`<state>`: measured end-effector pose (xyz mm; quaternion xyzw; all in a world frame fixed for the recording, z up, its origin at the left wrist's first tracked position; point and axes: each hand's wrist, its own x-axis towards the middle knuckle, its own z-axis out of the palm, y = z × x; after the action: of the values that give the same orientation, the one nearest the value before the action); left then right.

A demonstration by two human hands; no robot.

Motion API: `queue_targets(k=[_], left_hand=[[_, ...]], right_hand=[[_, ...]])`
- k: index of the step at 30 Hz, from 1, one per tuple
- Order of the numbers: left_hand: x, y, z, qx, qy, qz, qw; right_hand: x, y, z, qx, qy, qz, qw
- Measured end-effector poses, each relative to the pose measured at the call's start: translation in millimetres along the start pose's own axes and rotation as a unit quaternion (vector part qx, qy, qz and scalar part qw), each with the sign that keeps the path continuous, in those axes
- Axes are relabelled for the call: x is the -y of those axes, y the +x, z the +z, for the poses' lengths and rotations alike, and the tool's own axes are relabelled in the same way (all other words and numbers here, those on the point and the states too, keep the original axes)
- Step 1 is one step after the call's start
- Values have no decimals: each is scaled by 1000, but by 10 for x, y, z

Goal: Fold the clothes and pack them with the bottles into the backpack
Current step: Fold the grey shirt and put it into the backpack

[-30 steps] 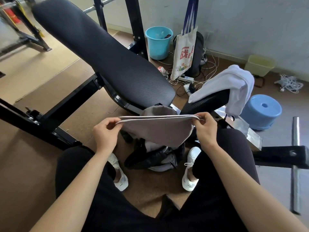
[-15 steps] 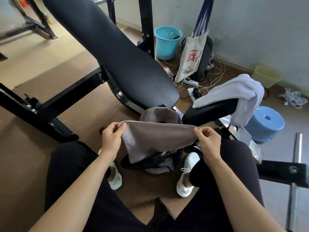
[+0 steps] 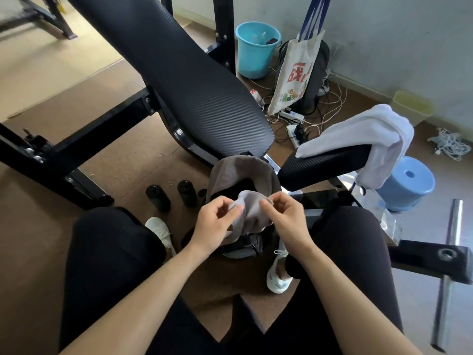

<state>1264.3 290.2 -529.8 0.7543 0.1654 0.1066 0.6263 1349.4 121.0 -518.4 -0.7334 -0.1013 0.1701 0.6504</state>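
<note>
- The grey cloth hung bunched between the two hands, directly over the open mouth of the backpack, which stood on the floor between the person's feet.
- The left hand pinched one gathered edge between thumb and fingertips; the right hand pinched the other edge, with the remaining fingers curled loosely.
- The cloth looked light, soft and limp. It would likely sag and unfold wherever it was not held, so the folded edges seemed the best places to grip, and it should compress easily into the bag.
- Two dark bottles stood upright on the floor just left of the backpack, near the left shoe. They looked rigid and heavier than the cloth, and were probably best taken around the body.
- A white garment lay draped over the bench's seat pad, well apart on the right and seemingly not yet folded.
- The backpack's soft rim might slump and narrow the opening.
- The bench's metal frame and the person's knees crowded the bag on both sides.
</note>
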Motion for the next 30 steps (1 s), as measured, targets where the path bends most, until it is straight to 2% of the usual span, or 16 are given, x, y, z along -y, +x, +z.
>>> queue_targets(k=[2,5,11,15,18,22,27,30], left_hand=[[29,0,43,31,7,10,999],[68,23,75,35,15,-1,999],[161,68,85,28,44,-10,999],[174,82,64,38,-3,-24,999],[153,62,51,57,33,4,998],[173,73,46,19,78,28,996],[149,84,-1,19,86,54,995],[79,67,-19,62,100,117,986]], right_hand=[[-12,-14,30,38,-4,7,999],[-14,-34,40,81,-11,19,996],[-5,-21,24,112,13,55,992],[15,-17,46,118,50,82,988],[15,-21,34,143,40,59,987],[9,-35,27,182,-10,34,983],[2,-9,39,79,-95,-71,990],[48,-12,-5,115,-129,-122,977]])
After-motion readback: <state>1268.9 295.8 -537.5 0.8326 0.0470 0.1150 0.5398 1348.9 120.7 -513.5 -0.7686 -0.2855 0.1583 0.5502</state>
